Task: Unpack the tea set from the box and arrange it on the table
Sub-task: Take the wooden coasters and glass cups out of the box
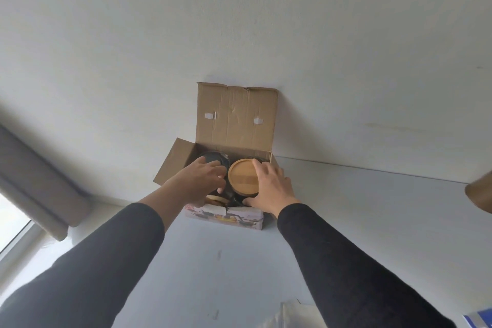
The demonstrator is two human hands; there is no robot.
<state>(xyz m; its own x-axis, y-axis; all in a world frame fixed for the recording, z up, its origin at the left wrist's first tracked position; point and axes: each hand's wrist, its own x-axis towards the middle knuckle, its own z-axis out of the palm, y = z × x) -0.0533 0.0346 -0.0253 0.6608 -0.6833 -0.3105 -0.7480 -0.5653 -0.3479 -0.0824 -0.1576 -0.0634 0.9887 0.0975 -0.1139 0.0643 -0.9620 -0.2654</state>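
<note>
An open cardboard box [235, 112] stands on the white table [359, 221] against the wall, its lid flap upright. Inside lie a round wooden lid [243, 177], a dark cup [215, 158] at the back left and a smaller wooden piece [215, 198] near the front. My left hand [198, 181] reaches into the left half of the box, fingers curled beside the dark cup; what it holds is hidden. My right hand [270, 186] grips the right side of the wooden lid, thumb low at the front.
A grey curtain [34, 178] and a window hang at the left. A brown object [479, 192] juts in at the right edge. Pale wrapping [290, 314] and a blue-white item [479, 319] lie at the table's near edge.
</note>
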